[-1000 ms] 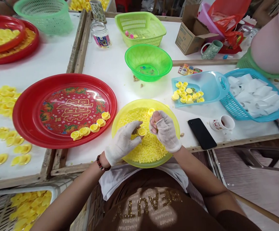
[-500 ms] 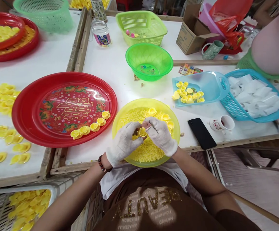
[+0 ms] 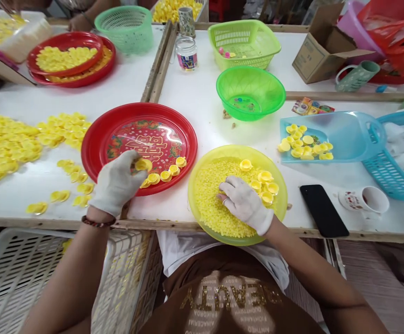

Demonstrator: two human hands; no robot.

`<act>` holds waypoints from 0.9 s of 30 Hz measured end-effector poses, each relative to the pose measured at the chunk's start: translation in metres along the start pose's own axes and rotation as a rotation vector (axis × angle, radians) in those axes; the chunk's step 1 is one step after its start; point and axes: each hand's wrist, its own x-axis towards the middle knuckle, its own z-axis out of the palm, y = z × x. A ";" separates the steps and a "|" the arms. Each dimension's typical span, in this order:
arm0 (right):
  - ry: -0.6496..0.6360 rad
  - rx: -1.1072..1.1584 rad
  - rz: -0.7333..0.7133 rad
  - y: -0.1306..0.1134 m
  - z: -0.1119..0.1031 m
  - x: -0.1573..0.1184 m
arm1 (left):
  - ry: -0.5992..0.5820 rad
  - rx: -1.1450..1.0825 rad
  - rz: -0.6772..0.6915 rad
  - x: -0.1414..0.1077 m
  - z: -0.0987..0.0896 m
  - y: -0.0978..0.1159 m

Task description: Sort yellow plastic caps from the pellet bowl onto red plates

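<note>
My left hand [image 3: 120, 178], in a white glove with bare fingertips, pinches a small yellow plastic cup-shaped piece [image 3: 143, 164] above the red tray [image 3: 94, 160]. Similar yellow pieces [image 3: 166, 176] stand in a curved row along the tray's near right side. My gloved right hand [image 3: 242, 199] is down at the yellow beads [image 3: 211, 195] in a yellow bowl [image 3: 281, 195]. Its fingers are curled together, and what they hold, if anything, is hidden. Several yellow cup-shaped pieces [image 3: 265, 176] sit on the beads right of that hand.
Loose yellow pieces [image 3: 5, 148] spread across the table at left. A green bowl [image 3: 250, 93], a blue scoop-shaped tray [image 3: 344, 134] with yellow pieces, a black phone [image 3: 323, 211] and a mug [image 3: 364, 199] surround the bowl. Another person's hand [image 3: 82, 21] shows at the far left.
My hands have parted: the left has carried a yellow piece left over the red tray, while the right has lowered onto the beads. The view has turned left.
</note>
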 end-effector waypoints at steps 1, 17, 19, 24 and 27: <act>-0.039 -0.073 -0.016 -0.003 0.002 0.000 | -0.026 0.048 -0.039 0.003 0.000 -0.018; 0.069 1.063 0.295 -0.007 0.006 -0.011 | -0.172 -0.199 0.398 0.030 0.038 0.087; 0.178 1.439 0.443 -0.002 -0.001 -0.009 | -0.250 -0.288 0.479 0.034 0.065 0.143; 0.282 1.788 0.593 0.008 -0.010 -0.011 | -0.388 -0.229 0.506 0.046 0.117 0.213; 0.352 1.748 0.584 0.009 -0.015 -0.011 | -0.366 -0.251 0.520 0.041 0.111 0.206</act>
